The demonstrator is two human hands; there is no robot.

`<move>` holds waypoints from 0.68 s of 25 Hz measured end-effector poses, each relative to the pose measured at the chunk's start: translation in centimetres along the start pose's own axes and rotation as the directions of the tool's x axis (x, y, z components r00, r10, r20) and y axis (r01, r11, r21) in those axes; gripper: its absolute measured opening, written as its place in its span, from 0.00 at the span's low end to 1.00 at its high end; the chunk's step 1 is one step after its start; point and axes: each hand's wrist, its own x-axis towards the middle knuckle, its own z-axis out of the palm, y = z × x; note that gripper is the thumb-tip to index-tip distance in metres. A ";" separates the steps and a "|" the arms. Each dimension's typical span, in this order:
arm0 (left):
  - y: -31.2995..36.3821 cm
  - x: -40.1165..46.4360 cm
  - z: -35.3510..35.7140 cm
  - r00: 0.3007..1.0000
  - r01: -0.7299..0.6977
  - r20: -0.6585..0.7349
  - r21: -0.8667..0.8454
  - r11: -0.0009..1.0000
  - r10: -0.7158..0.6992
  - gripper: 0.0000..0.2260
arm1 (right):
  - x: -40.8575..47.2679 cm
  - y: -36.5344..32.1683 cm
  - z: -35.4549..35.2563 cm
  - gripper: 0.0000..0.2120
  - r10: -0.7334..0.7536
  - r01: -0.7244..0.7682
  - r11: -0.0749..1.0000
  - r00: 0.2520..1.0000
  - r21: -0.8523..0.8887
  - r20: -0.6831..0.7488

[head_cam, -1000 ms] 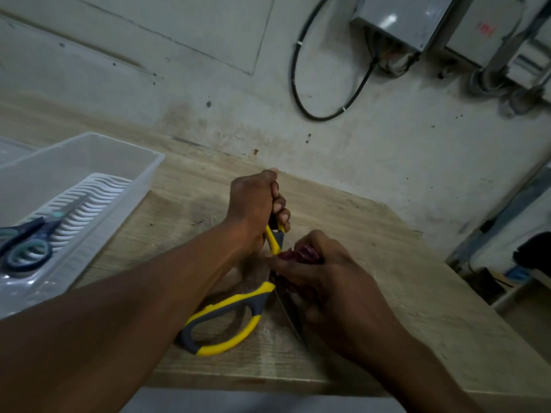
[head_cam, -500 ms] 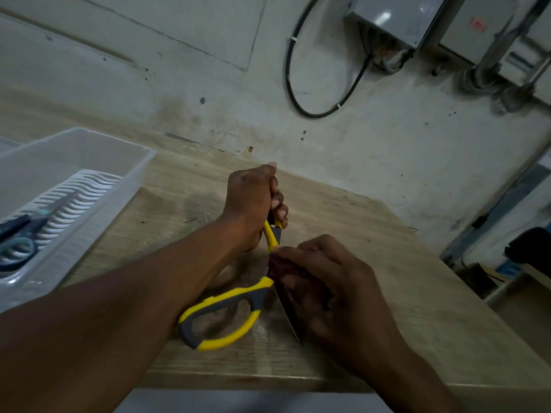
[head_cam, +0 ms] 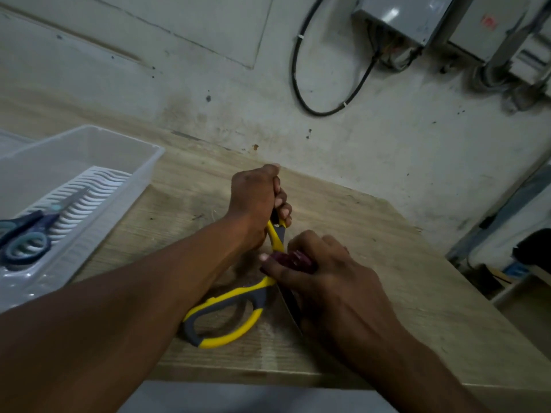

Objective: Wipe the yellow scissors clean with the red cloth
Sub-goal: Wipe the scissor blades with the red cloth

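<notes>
The yellow scissors point(head_cam: 226, 311) with yellow and grey handles lie spread wide on the wooden table point(head_cam: 387, 293). My left hand point(head_cam: 255, 201) grips the far handle, holding it upright. The near handle loop rests on the table by my left forearm. My right hand point(head_cam: 331, 281) pinches the red cloth point(head_cam: 293, 259) against a dark blade near the pivot. Only a small bunch of cloth shows between thumb and fingers. The blade point(head_cam: 290, 305) runs toward me beside my right palm.
A clear plastic tray point(head_cam: 119, 186) with a white slatted insert stands at the left and holds blue scissors point(head_cam: 24, 236). A stained wall with a black cable point(head_cam: 328, 108) and grey boxes rises behind the table. The table's front edge is close to me.
My right hand slid a little along the blade near the pivot, and the red cloth shows between its fingers again. The left hand keeps its grip on the handle.
</notes>
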 end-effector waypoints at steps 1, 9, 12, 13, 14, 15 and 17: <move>-0.1 -0.1 0.1 1.000 0.007 0.004 -0.005 1.000 -0.007 0.22 | -0.5 -0.1 0.2 0.24 0.010 -0.010 1.000 1.000 0.009 0.003; 0.1 -0.3 0.5 1.000 0.017 -0.003 0.004 1.000 -0.017 0.22 | -0.6 -0.4 0.0 0.20 0.062 -0.061 0.997 0.998 0.042 -0.026; -0.1 -0.4 0.1 0.999 0.030 -0.025 0.000 1.000 -0.030 0.23 | -2.1 -0.3 0.3 0.19 0.043 -0.041 0.998 0.998 0.055 -0.044; -0.2 -0.4 0.1 0.999 0.022 -0.027 0.010 1.000 -0.022 0.23 | -2.5 -0.3 -0.1 0.17 0.047 -0.044 0.997 0.998 0.068 -0.049; 0.0 -0.3 0.1 1.000 0.006 -0.027 0.020 1.000 -0.006 0.23 | -2.7 -0.1 -0.2 0.16 0.051 -0.045 0.996 0.996 0.078 -0.071; 0.0 -0.3 0.3 1.000 -0.005 -0.023 0.023 1.000 0.005 0.22 | -2.7 0.3 -0.3 0.17 0.056 -0.047 0.995 0.994 0.088 -0.094; -0.2 -0.3 0.7 1.000 -0.016 0.013 0.027 0.999 0.016 0.23 | -2.9 0.9 -0.1 0.17 0.089 -0.070 0.987 0.988 0.146 -0.130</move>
